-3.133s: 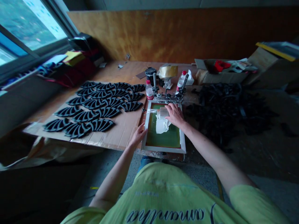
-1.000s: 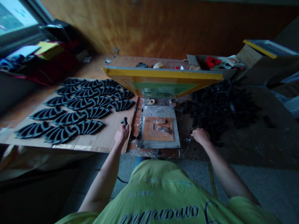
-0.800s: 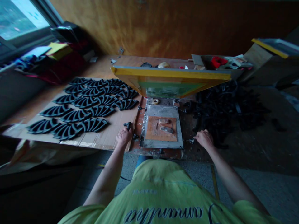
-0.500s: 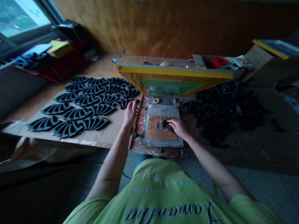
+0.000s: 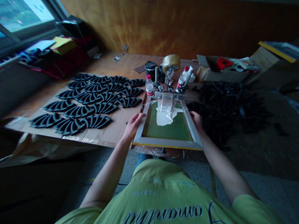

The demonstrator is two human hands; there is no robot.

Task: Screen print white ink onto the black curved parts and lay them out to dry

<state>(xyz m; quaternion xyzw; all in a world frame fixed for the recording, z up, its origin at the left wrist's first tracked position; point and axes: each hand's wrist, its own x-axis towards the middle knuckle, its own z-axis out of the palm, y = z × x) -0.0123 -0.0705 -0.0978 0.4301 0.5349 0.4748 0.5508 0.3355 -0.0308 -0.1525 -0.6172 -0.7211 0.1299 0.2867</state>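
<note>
A screen printing frame (image 5: 167, 143), pale with a yellow strip along its near edge, lies nearly level before me. Its green mesh (image 5: 154, 132) carries a patch of white ink (image 5: 163, 119), and a clear squeegee block (image 5: 166, 101) stands at the far end of that patch. My left hand (image 5: 133, 125) is closed on the frame's left side. On the right side my right hand (image 5: 196, 120) grips the frame, its fingertips partly hidden. The metal plate and board beneath are covered by the frame.
Rows of curved black ribbed parts (image 5: 86, 98) lie on cardboard (image 5: 116, 130) at left. A heap of black parts (image 5: 233, 109) sits at right. Behind the frame stand a red-capped bottle (image 5: 149, 87), a black tub (image 5: 150, 70), a tape roll (image 5: 171, 63) and a carton (image 5: 217, 74).
The raised frame has come down over the plate. My right hand has left the small black part on the board and my left hand the cardboard's edge; both now hold the frame.
</note>
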